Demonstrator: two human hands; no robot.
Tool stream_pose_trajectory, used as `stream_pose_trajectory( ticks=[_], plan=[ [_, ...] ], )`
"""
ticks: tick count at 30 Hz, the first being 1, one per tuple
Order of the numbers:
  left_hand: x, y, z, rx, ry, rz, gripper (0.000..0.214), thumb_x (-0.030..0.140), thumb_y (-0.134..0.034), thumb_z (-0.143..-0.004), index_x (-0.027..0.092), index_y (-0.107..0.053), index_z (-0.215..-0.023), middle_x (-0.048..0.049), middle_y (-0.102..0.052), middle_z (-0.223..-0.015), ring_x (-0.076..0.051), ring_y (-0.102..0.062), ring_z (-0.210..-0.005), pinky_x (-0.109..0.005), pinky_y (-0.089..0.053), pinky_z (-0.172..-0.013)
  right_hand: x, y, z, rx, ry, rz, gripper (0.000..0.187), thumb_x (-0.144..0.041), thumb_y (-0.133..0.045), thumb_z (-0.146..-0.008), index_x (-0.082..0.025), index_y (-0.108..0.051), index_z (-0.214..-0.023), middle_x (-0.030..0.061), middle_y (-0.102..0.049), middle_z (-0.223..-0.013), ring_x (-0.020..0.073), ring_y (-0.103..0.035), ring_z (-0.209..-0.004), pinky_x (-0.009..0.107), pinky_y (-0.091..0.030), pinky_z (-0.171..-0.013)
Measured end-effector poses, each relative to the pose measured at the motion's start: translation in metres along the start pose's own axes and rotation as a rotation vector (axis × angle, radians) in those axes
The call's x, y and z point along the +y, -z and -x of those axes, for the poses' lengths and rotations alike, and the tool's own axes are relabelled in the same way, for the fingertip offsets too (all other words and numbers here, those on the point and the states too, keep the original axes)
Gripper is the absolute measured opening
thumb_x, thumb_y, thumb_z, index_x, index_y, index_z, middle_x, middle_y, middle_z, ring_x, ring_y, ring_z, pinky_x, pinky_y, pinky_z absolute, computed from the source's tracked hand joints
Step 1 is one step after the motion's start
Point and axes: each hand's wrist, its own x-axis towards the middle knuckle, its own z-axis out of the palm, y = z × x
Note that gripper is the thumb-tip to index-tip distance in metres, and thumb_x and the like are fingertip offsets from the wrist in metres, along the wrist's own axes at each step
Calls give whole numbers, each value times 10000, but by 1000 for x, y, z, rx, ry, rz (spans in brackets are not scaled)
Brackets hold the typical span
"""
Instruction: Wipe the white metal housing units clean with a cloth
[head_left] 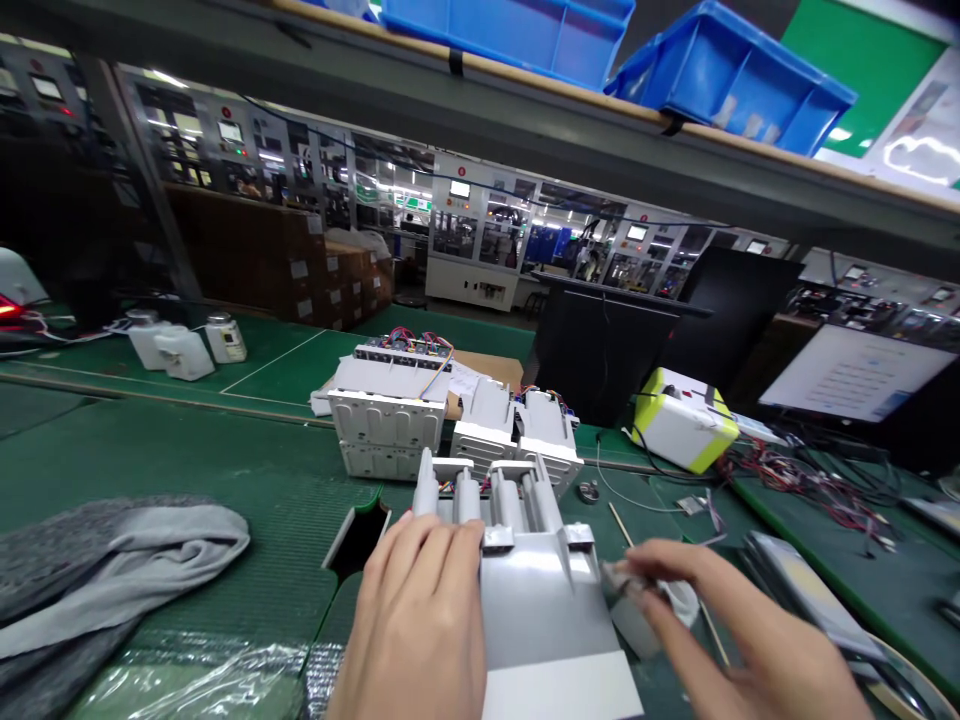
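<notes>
A light grey plastic housing [551, 600] with rounded ridges and slots at its far end lies in front of me. My left hand [420, 610] grips its left side, with the fingers together over the edge. Just off the housing's right side, my right hand [712, 620] pinches a small crumpled whitish piece [626, 580] between thumb and fingers; it is blurred, and its kind is unclear. Behind that piece and partly hidden by the hand is a whitish translucent cup [637, 625]. A thin stick [621, 525] lies close by on the bench.
More white-grey housings [390, 420] with coloured wires stand behind. A grey cloth [150, 560] lies at left, near white bottles [180, 350]. A white and yellow-green box [682, 420], loose cables [817, 490] and a monitor [855, 375] are at right. Blue bins [727, 80] sit overhead.
</notes>
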Motion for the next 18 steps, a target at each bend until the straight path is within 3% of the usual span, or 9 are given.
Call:
stream_pose_trajectory(
  ticks=[2, 6, 11, 18],
  plan=[
    [1, 1, 0, -5, 15, 17, 321, 65, -461, -867, 174, -574, -1146, -51, -648, -999, -237, -575, -1022, -433, -415, -1007, -1, -3, -6, 39, -44, -24, 166, -236, -556, -918, -242, -569, -1083, -19, -710, -906, 84, -695, -752, 115, -517, -641],
    [5, 2, -3, 13, 39, 29, 302, 62, -445, -856, 161, -607, -1091, -71, -650, -969, -253, -593, -994, -466, -431, -984, -7, -15, -12, -16, -6, -64, 119, -177, -529, -927, -243, -614, -977, -14, -690, -900, 84, -689, -778, 125, -532, -692],
    [8, 1, -6, 16, 47, 27, 319, 56, -432, -856, 139, -614, -1104, -89, -654, -983, -265, -590, -1016, -481, -440, -974, -7, -22, -5, -70, 22, 51, 174, -244, -529, -944, -227, -642, -1075, 19, -686, -928, 106, -696, -745, 169, -558, -656],
    [7, 2, -5, -42, 86, 94, 310, 50, -447, -864, 173, -581, -1114, -57, -633, -990, -241, -573, -1046, -470, -429, -1005, -8, -25, -8, -77, 31, 185, 145, -250, -494, -953, -228, -629, -1004, 17, -659, -826, 146, -667, -686, 254, -549, -620]
  ],
)
